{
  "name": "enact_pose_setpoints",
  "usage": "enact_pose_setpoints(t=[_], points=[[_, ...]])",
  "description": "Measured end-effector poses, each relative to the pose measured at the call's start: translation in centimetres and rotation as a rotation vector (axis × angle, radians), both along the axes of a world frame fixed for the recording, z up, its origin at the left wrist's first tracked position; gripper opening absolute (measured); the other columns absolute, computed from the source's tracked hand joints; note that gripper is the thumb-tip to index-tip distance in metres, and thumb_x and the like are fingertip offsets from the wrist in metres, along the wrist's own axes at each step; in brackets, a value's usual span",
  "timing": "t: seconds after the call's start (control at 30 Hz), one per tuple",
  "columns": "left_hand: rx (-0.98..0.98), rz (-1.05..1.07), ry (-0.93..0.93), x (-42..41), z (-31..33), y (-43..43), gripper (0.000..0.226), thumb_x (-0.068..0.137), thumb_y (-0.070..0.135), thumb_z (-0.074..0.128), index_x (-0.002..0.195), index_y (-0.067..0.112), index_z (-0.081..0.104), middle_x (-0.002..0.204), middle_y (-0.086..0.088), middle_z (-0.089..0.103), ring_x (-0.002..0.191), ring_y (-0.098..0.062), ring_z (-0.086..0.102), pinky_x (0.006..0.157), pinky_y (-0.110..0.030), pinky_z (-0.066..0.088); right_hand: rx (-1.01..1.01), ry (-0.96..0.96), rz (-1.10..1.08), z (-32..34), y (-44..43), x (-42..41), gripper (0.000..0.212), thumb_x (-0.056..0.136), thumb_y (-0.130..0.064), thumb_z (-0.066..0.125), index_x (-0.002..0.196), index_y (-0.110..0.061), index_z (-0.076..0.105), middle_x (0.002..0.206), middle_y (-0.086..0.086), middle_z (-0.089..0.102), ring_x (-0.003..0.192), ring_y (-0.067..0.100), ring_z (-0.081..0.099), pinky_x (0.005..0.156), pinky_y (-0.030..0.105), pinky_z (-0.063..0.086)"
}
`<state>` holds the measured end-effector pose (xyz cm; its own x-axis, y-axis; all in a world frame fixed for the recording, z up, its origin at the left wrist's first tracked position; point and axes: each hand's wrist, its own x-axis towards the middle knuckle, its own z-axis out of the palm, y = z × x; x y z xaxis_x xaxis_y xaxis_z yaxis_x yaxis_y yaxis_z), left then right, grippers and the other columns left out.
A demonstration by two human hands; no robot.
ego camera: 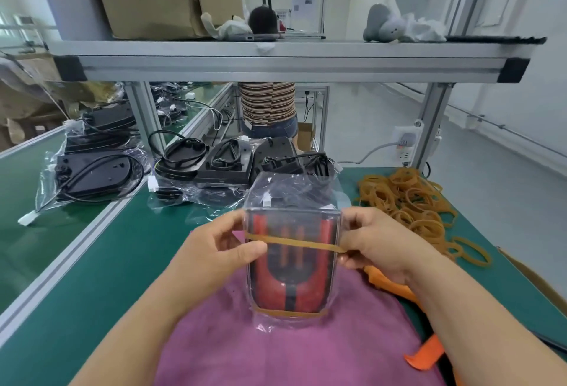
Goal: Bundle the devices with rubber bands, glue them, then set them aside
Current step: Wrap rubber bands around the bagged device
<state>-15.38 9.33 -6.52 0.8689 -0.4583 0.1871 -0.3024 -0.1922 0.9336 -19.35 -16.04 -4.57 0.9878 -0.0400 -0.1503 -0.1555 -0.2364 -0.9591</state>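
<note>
A red and black device (291,272) in a clear plastic bag stands tilted on a pink cloth (276,352). A tan rubber band (302,244) stretches across its upper half; a second band (288,313) circles its lower end. My left hand (221,253) grips the device's left side and pinches the upper band with thumb and fingers. My right hand (377,244) holds the right side and pinches the band's other end.
A heap of loose rubber bands (414,204) lies on the green mat at right. Bagged black devices with cables (214,165) sit behind and to the left (92,168). An orange tool (395,287) lies under my right wrist. An aluminium shelf (276,60) spans overhead; a person stands beyond.
</note>
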Motion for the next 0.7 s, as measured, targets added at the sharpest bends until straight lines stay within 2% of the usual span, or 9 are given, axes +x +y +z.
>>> enact_pose_setpoints(t=[0.07, 0.13, 0.2, 0.27, 0.37, 0.43, 0.5, 0.6, 0.7], points=[[-0.052, -0.077, 0.002, -0.2, 0.6, 0.5, 0.049, 0.068, 0.04, 0.078, 0.116, 0.035, 0.069, 0.108, 0.005, 0.075, 0.097, -0.014, 0.07, 0.086, -0.024, 0.055, -0.019, -0.044, 0.029, 0.6, 0.3, -0.2, 0.027, 0.084, 0.017, 0.05, 0.073, -0.007, 0.057, 0.06, 0.01, 0.055, 0.046, 0.012, 0.053, 0.043, 0.019, 0.044], [-0.046, -0.078, -0.057, -0.5, 1.3, 0.9, 0.045, 0.067, 0.041, 0.08, 0.111, 0.038, 0.071, 0.094, 0.007, 0.074, 0.077, -0.006, 0.065, 0.072, -0.016, 0.051, -0.03, -0.102, 0.039, 1.3, 0.5, -0.3, 0.039, 0.083, 0.017, 0.049, 0.062, -0.014, 0.059, 0.057, 0.009, 0.055, 0.046, 0.013, 0.051, 0.044, 0.021, 0.044], [-0.002, -0.007, -0.112, -0.6, 1.8, 1.5, 0.055, 0.06, 0.046, 0.082, 0.114, 0.045, 0.067, 0.09, -0.003, 0.072, 0.071, -0.01, 0.06, 0.068, -0.023, 0.05, -0.057, -0.164, 0.057, 2.1, 0.5, -0.4, 0.04, 0.084, 0.015, 0.051, 0.062, -0.015, 0.063, 0.058, 0.007, 0.057, 0.049, 0.014, 0.051, 0.048, 0.023, 0.045], [0.088, 0.066, -0.181, -1.0, 2.1, 1.8, 0.061, 0.057, 0.044, 0.083, 0.114, 0.051, 0.061, 0.095, 0.002, 0.072, 0.078, -0.015, 0.068, 0.076, -0.031, 0.054, -0.032, -0.208, 0.065, 2.4, 0.7, -0.4, 0.02, 0.087, 0.009, 0.059, 0.08, -0.008, 0.068, 0.062, 0.003, 0.06, 0.052, 0.012, 0.052, 0.051, 0.022, 0.045], [0.206, 0.17, -0.391, -1.9, 1.1, 1.8, 0.065, 0.064, 0.026, 0.088, 0.111, 0.055, 0.055, 0.106, 0.028, 0.065, 0.096, 0.003, 0.063, 0.081, -0.009, 0.045, 0.019, -0.217, 0.038, 1.8, 0.9, -0.4, 0.019, 0.09, 0.007, 0.061, 0.099, -0.007, 0.07, 0.071, 0.001, 0.061, 0.059, 0.011, 0.055, 0.056, 0.023, 0.048], [0.24, 0.248, -0.487, -2.6, -0.1, 1.6, 0.066, 0.066, 0.023, 0.088, 0.111, 0.055, 0.052, 0.108, 0.037, 0.058, 0.1, 0.012, 0.055, 0.08, -0.002, 0.04, -0.001, -0.208, 0.035, 1.2, 1.0, -0.6, 0.023, 0.09, 0.006, 0.06, 0.099, -0.012, 0.072, 0.07, -0.002, 0.058, 0.064, 0.011, 0.056, 0.063, 0.029, 0.049], [0.276, 0.265, -0.544, -3.0, -1.3, 1.5, 0.069, 0.068, 0.018, 0.087, 0.114, 0.052, 0.048, 0.111, 0.035, 0.055, 0.097, 0.009, 0.055, 0.077, -0.012, 0.048, -0.024, -0.182, 0.041, 0.6, 1.0, -0.7, 0.026, 0.09, 0.006, 0.061, 0.098, -0.015, 0.073, 0.069, -0.005, 0.059, 0.066, 0.012, 0.057, 0.066, 0.033, 0.05], [0.324, 0.265, -0.68, -3.3, -2.7, 1.3, 0.071, 0.067, 0.008, 0.088, 0.115, 0.042, 0.049, 0.115, 0.027, 0.055, 0.088, 0.004, 0.056, 0.065, -0.036, 0.058, -0.063, -0.146, 0.054, -0.2, 1.1, -0.9, 0.03, 0.087, 0.009, 0.061, 0.096, -0.016, 0.074, 0.069, -0.003, 0.06, 0.071, 0.017, 0.057, 0.077, 0.039, 0.054], [0.296, 0.257, -0.812, -3.4, -3.4, 1.2, 0.052, 0.072, 0.032, 0.078, 0.116, 0.03, 0.05, 0.115, 0.02, 0.055, 0.084, -0.003, 0.059, 0.054, -0.037, 0.058, -0.097, -0.143, 0.052, -0.7, 1.0, -1.1, 0.033, 0.084, 0.011, 0.058, 0.092, -0.016, 0.075, 0.064, -0.005, 0.055, 0.067, 0.015, 0.053, 0.074, 0.037, 0.053]])
